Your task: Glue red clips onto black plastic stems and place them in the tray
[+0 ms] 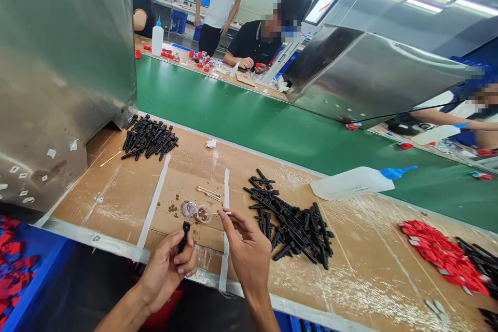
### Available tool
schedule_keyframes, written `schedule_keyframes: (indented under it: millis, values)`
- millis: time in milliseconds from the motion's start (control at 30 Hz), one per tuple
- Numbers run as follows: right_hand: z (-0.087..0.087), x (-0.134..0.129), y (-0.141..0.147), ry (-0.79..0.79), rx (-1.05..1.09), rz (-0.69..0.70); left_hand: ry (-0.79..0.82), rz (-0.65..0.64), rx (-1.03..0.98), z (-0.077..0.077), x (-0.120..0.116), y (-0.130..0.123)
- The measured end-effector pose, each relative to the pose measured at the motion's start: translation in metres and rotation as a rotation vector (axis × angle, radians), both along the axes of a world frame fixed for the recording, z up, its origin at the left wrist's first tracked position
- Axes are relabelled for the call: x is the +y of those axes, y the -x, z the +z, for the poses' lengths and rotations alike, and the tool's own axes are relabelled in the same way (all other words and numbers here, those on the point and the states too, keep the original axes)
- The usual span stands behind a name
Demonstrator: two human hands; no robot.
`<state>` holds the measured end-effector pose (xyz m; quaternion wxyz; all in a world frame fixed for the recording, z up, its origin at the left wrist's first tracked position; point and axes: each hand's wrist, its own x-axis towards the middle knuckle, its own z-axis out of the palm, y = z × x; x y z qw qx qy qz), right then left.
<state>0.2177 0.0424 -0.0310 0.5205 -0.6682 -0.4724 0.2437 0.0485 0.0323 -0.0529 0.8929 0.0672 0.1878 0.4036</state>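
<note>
Near the bench's front edge, my left hand is closed round a small black plastic part, its square head pointing up. My right hand pinches a cotton swab, whose far tip reaches into a small clear cup of brownish liquid. Touching that cup on its left is a second clear round piece, perhaps a lid. Several used swabs lie just behind them on a cardboard sheet spotted with brown drops.
Black parts are heaped at the back left and right of my hand. A white bottle with blue nozzle lies by the green belt. Red parts are at right. A metal panel stands left. Co-workers sit across.
</note>
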Motion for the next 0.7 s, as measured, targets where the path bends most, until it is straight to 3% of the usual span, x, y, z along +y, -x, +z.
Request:
schedule_keyframes:
  millis: [200, 700]
  values:
    - [-0.006, 0.001, -0.001, 0.004, 0.129, -0.051, 0.000, -0.014, 0.035, 0.001, 0.000, 0.000]
    - [0.002, -0.004, 0.013, -0.113, 0.066, -0.248, -0.059, -0.022, 0.068, 0.003, 0.000, 0.000]
